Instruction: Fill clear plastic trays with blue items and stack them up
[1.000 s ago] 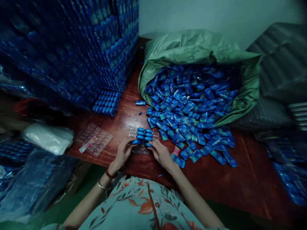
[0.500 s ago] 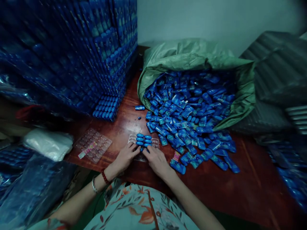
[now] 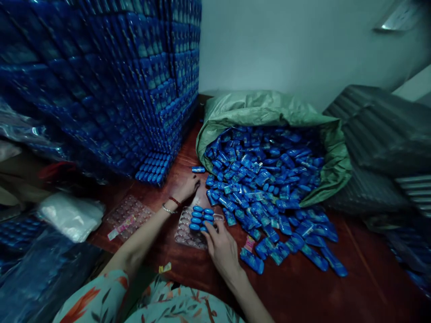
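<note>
Blue capsule-shaped pieces (image 3: 198,215): eight counted in head view, two columns of four, lowest right one partly hidden; set on one clear moulded tray (image 3: 184,236), bare hollows to their left, tray on the red-brown table (image 3: 296,291). Right hand (image 3: 224,246): thumb and forefinger slightly parted at the lowest right piece; cannot tell whether gripped or only touched. Left hand (image 3: 189,187) beyond the tray, fingers bent down near one small blue tube (image 3: 198,169); cannot tell how far open or if anything held. Two bracelets (image 3: 171,204), left wrist. Second clear tray (image 3: 141,213) to the left, one pink strip (image 3: 121,227) across it. One green sack (image 3: 262,101), mouth open, blue packets (image 3: 251,195) spilling out, too many to count. One pink wrapper (image 3: 249,243) beside them. One tall stack of blue packs (image 3: 161,80) at left, packs uncountable.
</note>
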Motion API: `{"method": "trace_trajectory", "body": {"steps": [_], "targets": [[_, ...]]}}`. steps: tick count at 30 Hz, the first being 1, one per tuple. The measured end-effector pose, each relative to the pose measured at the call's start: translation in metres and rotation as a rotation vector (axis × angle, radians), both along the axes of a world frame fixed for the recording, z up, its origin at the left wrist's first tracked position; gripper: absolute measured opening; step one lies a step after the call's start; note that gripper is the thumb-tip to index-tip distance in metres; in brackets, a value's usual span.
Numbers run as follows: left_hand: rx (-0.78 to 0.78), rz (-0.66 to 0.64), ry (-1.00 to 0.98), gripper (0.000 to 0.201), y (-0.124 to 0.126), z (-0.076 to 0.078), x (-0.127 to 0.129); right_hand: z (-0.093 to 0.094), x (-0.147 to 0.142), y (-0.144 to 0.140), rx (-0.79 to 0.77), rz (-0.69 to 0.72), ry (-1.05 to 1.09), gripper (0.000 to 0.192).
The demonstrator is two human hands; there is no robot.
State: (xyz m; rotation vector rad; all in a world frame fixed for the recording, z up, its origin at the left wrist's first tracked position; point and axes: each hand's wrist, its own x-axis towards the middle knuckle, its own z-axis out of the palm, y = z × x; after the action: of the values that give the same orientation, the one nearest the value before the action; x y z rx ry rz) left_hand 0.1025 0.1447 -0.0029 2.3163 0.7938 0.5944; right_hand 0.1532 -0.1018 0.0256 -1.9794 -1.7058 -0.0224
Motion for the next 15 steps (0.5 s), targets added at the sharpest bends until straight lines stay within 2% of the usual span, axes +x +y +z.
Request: {"method": "trace_trajectory", "body": {"steps": [3,5,7,9,11,13,15], "targets": [[-0.005,-0.010,0.007,0.013,-0.005,-0.001,-0.004,0.013,0.027,0.033,0.084,0.027,0.078,0.025],[0.004,0.010,-0.004,0.012,-0.017,0.004,-0.023,0.020,0.045,0.071,0.034,0.052,0.034,0.027],[0.025,0.061,-0.023,0.012,-0.036,0.012,-0.054,0.022,0.060,0.115,-0.103,0.074,-0.055,0.031],[0.038,0.137,-0.050,0.016,-0.063,0.020,-0.093,0.020,0.066,0.156,-0.259,0.078,-0.140,0.044],[-0.026,0.294,-0.143,0.019,-0.099,0.023,-0.137,0.014,0.066,0.187,-0.350,0.074,-0.179,0.053],[-0.080,0.440,-0.176,0.022,-0.140,0.017,-0.179,0.005,0.061,0.204,-0.369,0.078,-0.185,0.053],[-0.105,0.611,-0.173,0.024,-0.183,0.004,-0.218,-0.004,0.054,0.208,-0.360,0.101,-0.183,0.050]]}}
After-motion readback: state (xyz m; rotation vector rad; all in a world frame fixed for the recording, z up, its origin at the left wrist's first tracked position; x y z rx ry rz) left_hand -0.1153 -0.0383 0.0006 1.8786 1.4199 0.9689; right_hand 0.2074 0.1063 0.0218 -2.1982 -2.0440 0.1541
